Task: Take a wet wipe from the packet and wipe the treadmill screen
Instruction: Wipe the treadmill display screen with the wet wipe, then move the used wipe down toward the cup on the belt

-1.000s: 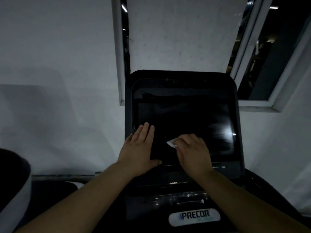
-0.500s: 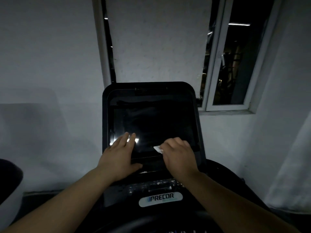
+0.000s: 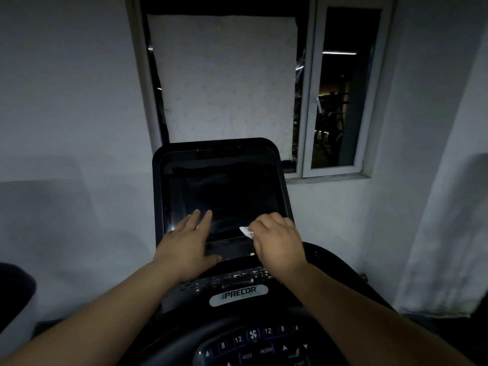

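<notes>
The dark treadmill screen (image 3: 224, 196) sits in a black console in the middle of the view. My right hand (image 3: 277, 241) is closed over a small white wet wipe (image 3: 246, 231), pressing it at the screen's lower right corner; only a corner of the wipe shows. My left hand (image 3: 186, 241) lies flat with fingers spread on the screen's lower left edge, holding nothing. The wipe packet is not in view.
Below the screen is a button row and a PRECOR badge (image 3: 239, 295), then a lower keypad panel (image 3: 253, 344). Behind the console are a white wall and a window (image 3: 340, 101), partly covered by a white sheet (image 3: 224, 83).
The view has pulled back and tilted down, so the lower keypad now shows. My right hand with the wipe has shifted toward the screen's lower right corner; my left hand stays on the lower left.
</notes>
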